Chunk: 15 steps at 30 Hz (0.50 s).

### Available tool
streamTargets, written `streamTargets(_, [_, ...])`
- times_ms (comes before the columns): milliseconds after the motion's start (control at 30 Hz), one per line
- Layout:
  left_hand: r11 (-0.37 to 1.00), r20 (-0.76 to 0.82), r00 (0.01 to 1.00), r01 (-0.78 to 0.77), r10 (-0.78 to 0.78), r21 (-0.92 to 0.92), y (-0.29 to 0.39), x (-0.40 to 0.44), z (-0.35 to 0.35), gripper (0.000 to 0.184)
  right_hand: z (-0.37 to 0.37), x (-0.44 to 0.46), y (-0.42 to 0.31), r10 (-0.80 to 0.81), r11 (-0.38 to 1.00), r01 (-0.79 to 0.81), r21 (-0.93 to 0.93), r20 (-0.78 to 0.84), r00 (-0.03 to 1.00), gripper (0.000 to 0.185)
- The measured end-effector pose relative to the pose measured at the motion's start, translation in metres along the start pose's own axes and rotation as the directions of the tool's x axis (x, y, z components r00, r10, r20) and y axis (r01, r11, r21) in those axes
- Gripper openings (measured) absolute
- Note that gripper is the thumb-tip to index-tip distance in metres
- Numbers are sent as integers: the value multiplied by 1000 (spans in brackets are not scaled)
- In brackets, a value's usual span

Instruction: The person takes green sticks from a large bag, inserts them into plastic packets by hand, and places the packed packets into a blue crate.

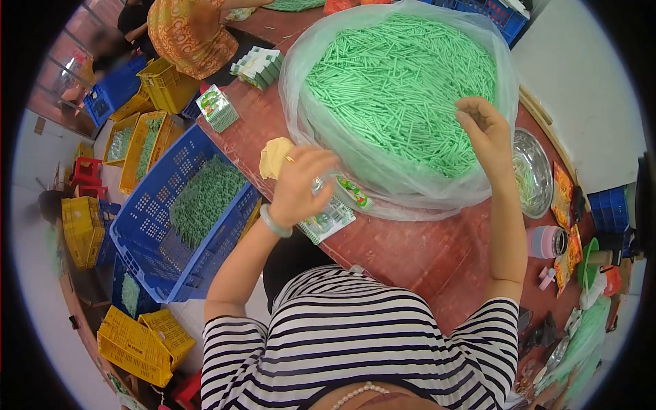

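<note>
A clear plastic bag (pixel 301 116) full of thin green sticks (pixel 403 89) lies open on the red table (pixel 410 253). My right hand (pixel 486 130) is over the bag's right side, thumb and fingers apart, with nothing visible between them. My left hand (pixel 301 181) is above the table's left edge, over printed packets (pixel 329 220); its fingers are partly bent, and whether it holds anything is unclear. A small green-and-white packet (pixel 354 193) lies just right of it. Behind the left hand is a pale yellow cloth-like piece (pixel 273 157).
Left of the table stands a blue crate (pixel 147 219) with green packets. Stacked packets (pixel 216 108) sit at the table's left edge. A metal bowl (pixel 533 171), a pink cup (pixel 543 242) and orange packages (pixel 564 195) are at right. A person in orange patterned clothing (pixel 188 37) is behind.
</note>
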State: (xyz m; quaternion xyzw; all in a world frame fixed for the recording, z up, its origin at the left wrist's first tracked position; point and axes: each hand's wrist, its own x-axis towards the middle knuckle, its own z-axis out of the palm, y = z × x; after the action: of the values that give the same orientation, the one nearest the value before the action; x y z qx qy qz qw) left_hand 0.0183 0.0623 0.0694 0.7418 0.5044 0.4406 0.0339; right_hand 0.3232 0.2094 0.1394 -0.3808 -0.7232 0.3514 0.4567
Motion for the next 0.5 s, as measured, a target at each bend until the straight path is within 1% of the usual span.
streamTargets(33, [995, 83, 995, -63, 56, 73, 6, -5, 4, 27, -1, -3, 1, 23, 999, -23, 30, 5, 1000, 13])
streamTargets(100, [982, 205, 974, -128, 98, 139, 13, -16, 13, 29, 4, -6, 0, 108, 992, -112, 51, 67, 992, 12])
streamTargets(133, [982, 246, 965, -130, 93, 136, 12, -21, 19, 29, 7, -8, -1, 146, 987, -152, 60, 94, 985, 11])
streamTargets(167, [982, 286, 954, -134, 91, 133, 10, -25, 23, 30, 11, -9, -5, 143, 987, -149, 58, 105, 984, 10])
streamTargets(233, [992, 270, 959, -109, 88, 64, 1, -28, 26, 28, 17, -12, -13, 139, 988, -146, 51, 121, 983, 9])
streamTargets(267, [995, 264, 961, -98, 87, 26, -4, -29, 28, 27, 17, -13, -15, 104, 993, -110, 47, 110, 988, 9])
streamTargets(300, [999, 239, 970, -36, 43, -33, 0, -23, 25, 16, 16, -15, -16, 70, 996, -74, 40, 100, 993, 8])
streamTargets(333, [993, 222, 975, 34, -8, -112, 2, -20, 23, 16, 15, -16, -18, 35, 999, -38, 32, 94, 995, 8])
streamTargets(400, [949, 197, 973, 168, -117, -266, 3, -14, 18, 16, 13, -20, -27, 45, 998, -49, 32, 132, 990, 9])
streamTargets(433, [907, 230, 949, 281, -214, -314, 6, -12, 15, 18, 13, -23, -35, 35, 999, -42, 34, 169, 985, 10])
streamTargets(500, [714, 377, 859, 502, -347, -488, 8, -6, 11, 22, 12, -28, -47, 9, 999, -19, 36, 266, 964, 14])
